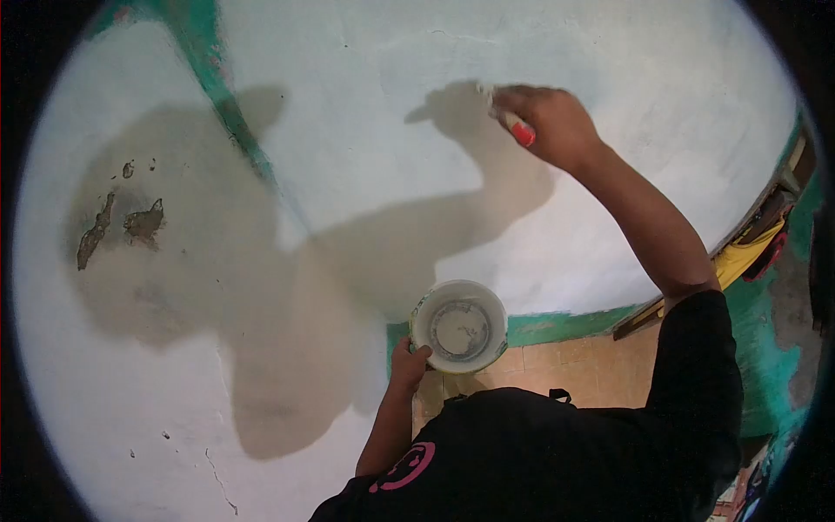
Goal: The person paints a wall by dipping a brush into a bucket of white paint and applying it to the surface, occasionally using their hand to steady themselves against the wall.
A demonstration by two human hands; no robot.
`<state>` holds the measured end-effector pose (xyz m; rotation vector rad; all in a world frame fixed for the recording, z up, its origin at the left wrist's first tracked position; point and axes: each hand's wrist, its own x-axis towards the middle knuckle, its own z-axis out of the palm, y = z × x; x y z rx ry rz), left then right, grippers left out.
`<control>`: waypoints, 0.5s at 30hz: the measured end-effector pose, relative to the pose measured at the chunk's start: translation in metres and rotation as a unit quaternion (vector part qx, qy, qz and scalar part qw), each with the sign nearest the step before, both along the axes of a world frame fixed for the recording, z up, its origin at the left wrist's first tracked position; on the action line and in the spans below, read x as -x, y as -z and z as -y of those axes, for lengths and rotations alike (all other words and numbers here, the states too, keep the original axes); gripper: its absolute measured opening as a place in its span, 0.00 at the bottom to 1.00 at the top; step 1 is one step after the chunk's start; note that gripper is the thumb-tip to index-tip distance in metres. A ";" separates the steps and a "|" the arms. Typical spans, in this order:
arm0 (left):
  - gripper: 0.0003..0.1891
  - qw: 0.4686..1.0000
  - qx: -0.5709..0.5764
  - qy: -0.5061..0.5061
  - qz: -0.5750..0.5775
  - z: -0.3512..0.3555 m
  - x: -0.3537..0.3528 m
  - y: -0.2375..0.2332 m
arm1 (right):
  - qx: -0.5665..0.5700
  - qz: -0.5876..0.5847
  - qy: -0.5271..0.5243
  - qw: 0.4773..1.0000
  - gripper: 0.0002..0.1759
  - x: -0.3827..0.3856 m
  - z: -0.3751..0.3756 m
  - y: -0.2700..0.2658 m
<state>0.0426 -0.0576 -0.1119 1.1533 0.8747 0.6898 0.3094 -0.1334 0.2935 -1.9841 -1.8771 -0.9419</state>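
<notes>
My right hand (550,123) is raised to the white wall (374,70), its fingers closed round a paintbrush (519,129) with a red-tipped handle. The whitish bristle end points up and left, right at the wall surface. Lower down, my left hand (409,364) grips the rim of a white bucket (417,326), thumb over the edge and fingers hidden outside. The bucket is held upright, with a shallow layer of whitish paint and a grey ring of residue at its bottom.
Green paint shows in a strip (230,113) at upper left and along the wall's base (565,326). Peeled patches (143,222) and cracks mark the left side. Tan floor tiles (574,365) lie below. A yellow cloth (748,252) hangs by a wooden frame at right.
</notes>
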 end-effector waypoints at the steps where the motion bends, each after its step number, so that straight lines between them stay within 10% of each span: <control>1: 0.25 1.000 0.001 0.002 -0.002 0.006 0.000 -0.015 | -0.074 0.036 -0.027 0.996 0.15 0.002 0.001 -0.004; 5: 0.25 0.999 0.042 -0.002 -0.005 0.011 0.000 -0.033 | -0.222 0.193 -0.096 0.951 0.15 -0.017 -0.014 0.017; 15: 0.22 1.000 0.026 0.009 -0.013 0.006 -0.001 -0.024 | 0.066 0.156 -0.129 0.977 0.15 -0.031 -0.020 0.160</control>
